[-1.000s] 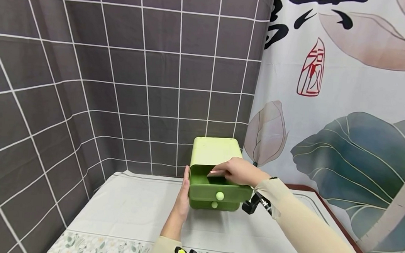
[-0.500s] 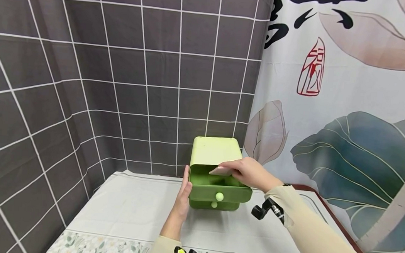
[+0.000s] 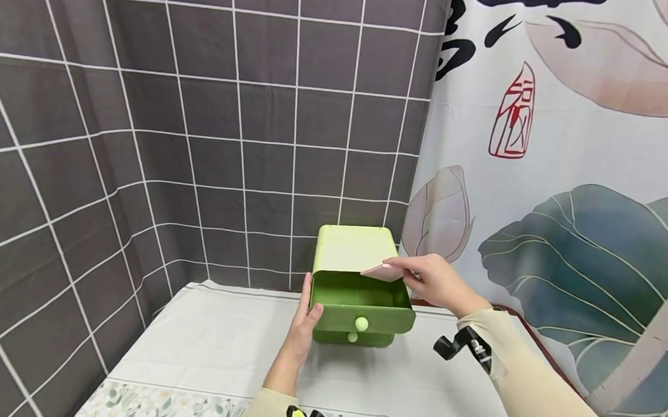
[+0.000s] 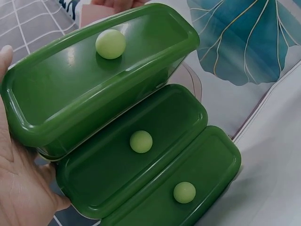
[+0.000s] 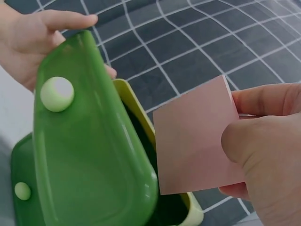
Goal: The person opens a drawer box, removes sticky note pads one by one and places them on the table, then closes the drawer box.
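Over the pulled-out top drawer (image 3: pixel 333 318), right hand (image 3: pixel 434 281) clamped on pink pad (image 5: pixel 195 141).
Pinched at one edge, probably its best hold, it looks light, stiffish, easily creased; the left hand (image 3: pixel 301 331) lies straight-fingered against the green cabinet (image 3: pixel 354 248).

Drawer unit (image 3: pixel 353 248) on table (image 3: pixel 234 336), curtain (image 3: pixel 258 134) behind at 12. Top drawer (image 3: pixel 332 317) out toward 6, two lower drawers (image 4: pixel 108 174) beneath. Left hand (image 3: pixel 300 326) against unit at 8. Right hand (image 3: pixel 437 282) at 2, pad (image 3: pixel 382 273) in it.
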